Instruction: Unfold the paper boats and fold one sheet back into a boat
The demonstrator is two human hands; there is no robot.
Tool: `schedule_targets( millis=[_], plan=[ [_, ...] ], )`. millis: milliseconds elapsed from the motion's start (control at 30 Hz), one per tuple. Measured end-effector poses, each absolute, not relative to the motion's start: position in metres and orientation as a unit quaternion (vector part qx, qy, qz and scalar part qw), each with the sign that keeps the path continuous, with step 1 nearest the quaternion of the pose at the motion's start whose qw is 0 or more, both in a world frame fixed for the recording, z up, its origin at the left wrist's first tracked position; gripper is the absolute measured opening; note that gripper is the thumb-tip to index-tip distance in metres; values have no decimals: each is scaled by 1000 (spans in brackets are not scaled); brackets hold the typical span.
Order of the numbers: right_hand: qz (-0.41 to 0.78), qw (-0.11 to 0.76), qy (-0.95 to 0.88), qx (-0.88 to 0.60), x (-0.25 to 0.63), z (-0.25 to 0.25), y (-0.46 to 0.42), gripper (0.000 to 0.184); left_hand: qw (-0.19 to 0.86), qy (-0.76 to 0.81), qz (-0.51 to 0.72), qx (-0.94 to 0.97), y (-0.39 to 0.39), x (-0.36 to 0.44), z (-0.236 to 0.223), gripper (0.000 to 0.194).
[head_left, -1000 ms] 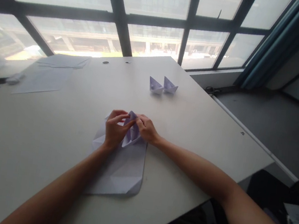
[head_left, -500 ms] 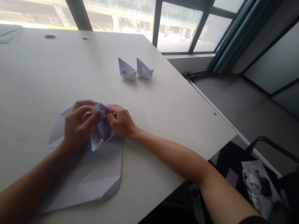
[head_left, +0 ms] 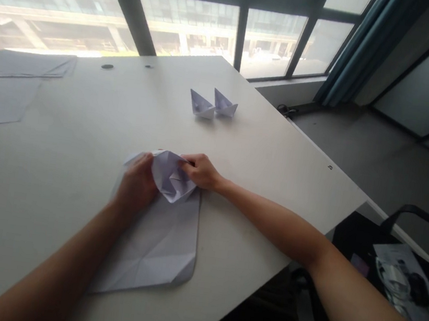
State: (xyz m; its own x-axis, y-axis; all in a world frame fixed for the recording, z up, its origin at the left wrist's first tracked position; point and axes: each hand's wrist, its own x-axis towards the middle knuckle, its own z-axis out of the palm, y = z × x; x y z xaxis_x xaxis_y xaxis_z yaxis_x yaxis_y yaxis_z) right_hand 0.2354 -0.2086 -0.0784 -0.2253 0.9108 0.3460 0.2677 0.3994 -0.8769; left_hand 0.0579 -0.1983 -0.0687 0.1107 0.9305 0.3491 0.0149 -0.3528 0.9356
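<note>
Between my hands is a white paper boat (head_left: 173,175), its folds spread wide so that its hollow faces me. My left hand (head_left: 139,181) is closed along its left side, with the fingertips partly hidden behind the paper. On the right rim, my right hand (head_left: 200,171) pinches the edge between thumb and fingers. Beneath lies a creased sheet of white paper (head_left: 159,248) with a folded lower right corner. Two finished-looking paper boats (head_left: 201,106) stand side by side farther back on the table.
The white table (head_left: 257,197) reaches toward the windows. Loose paper sheets (head_left: 1,95) lie at the far left. A round cable hole (head_left: 107,66) is near the back edge. Right of the table, a black bag (head_left: 358,237) holds a cable and papers.
The paper boat has been spread wider and rounder between my hands. My left thumb has left its near rim, and the hand lies along its side. The view has turned left.
</note>
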Motion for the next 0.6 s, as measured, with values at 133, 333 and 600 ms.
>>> schedule_targets(
  millis=[133,333,600],
  plan=[
    [299,543,-643,-450,243,-77,-199,32,489,381,536,574,-198,66,-72,24],
    [222,625,-576,-478,252,-78,-190,31,331,399,535,667,-215,72,-69,25],
    [150,653,-569,-478,250,-84,-191,30,150,424,416,790,-225,72,-66,11]
  ],
)
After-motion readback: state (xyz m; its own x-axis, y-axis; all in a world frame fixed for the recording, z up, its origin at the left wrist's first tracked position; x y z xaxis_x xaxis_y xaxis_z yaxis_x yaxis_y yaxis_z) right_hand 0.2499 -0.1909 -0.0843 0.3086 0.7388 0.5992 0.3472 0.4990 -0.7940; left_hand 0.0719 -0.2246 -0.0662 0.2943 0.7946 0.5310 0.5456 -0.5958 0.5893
